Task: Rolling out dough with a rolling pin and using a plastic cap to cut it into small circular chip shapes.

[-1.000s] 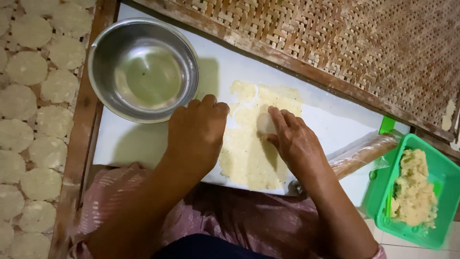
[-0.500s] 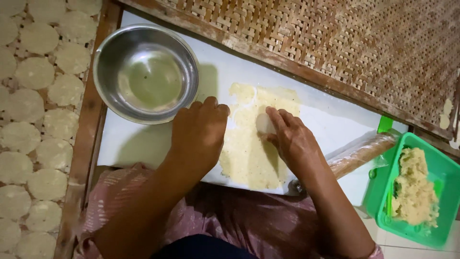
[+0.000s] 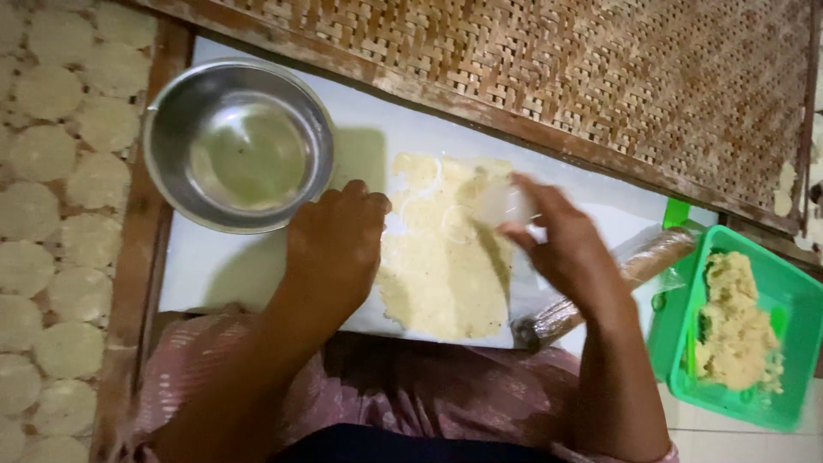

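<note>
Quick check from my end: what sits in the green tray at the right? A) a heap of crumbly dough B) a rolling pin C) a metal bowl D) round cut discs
A: the green tray holds a pale crumbly heap of dough; the metal bowl sits far left on the white board.

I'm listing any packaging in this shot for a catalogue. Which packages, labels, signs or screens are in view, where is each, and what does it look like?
No labels, signs or screens show. Nearest to packaging:
Green plastic tub: far right, rectangular, open, holding pale crumbly dough.
Clear plastic wrap around the rolling pin: right of the board, crinkled, see-through.
Steel bowl: upper left, round, unmarked.
</note>
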